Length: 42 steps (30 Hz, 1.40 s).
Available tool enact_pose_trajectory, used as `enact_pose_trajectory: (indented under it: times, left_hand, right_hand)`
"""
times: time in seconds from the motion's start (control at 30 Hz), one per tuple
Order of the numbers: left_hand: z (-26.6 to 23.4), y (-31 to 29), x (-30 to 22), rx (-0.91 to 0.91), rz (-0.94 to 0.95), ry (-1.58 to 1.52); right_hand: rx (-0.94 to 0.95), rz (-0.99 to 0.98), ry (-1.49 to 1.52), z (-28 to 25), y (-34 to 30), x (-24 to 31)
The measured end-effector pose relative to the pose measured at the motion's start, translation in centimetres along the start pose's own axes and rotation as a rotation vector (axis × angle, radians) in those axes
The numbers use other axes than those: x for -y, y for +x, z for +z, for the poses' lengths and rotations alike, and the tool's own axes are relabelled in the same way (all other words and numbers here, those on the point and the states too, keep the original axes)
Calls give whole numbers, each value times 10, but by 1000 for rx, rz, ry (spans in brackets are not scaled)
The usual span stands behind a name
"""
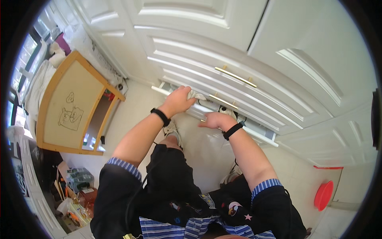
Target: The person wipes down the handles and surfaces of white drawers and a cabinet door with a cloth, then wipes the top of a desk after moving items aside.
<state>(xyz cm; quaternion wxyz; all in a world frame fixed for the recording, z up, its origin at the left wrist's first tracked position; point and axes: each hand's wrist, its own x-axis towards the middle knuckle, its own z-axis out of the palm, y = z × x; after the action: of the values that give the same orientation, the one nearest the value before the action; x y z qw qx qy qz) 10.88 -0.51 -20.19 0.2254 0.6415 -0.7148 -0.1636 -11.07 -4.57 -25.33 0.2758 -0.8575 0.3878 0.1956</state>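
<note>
A low white drawer (258, 134) is pulled out of the cabinet in front of me. My left hand (180, 101) is closed at its left part, gripping a crumpled white cloth or bag (195, 95) just above the drawer's inside. My right hand (219, 120) rests over the middle of the drawer's front rim, thumb and forefinger apart, with nothing visible in it; its other fingers are partly hidden. Between and beyond my hands, a white object with a dark round spot (223, 108) and other small things lie in the drawer. Both wrists wear black bands.
Closed drawers with gold bar handles (235, 76) rise above the open one. A wooden-framed crib or stand (71, 107) is on the left, near a box of bottles and packages (79, 187). A red basin (324, 196) is on the floor at right. My feet flank the pale floor.
</note>
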Motion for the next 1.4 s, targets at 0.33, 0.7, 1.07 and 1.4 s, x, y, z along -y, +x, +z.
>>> enact_pose_trajectory:
  times: [0.33, 0.7, 1.07, 1.4]
  left_hand:
    - [-146, -7, -209, -457, 685, -181]
    - [-99, 37, -238, -650, 705, -248]
    - [-63, 65, -247, -748, 317, -749]
    - [-61, 46, -263, -848, 467, -683]
  right_hand:
    - [-722, -884, 1773, -149, -172, 94]
    - [-2333, -153, -699, -363, -428, -19]
    - [-1323, -378, -1247, -279, -296, -21]
    - [-1939, 10, -1018, -470, -464, 46]
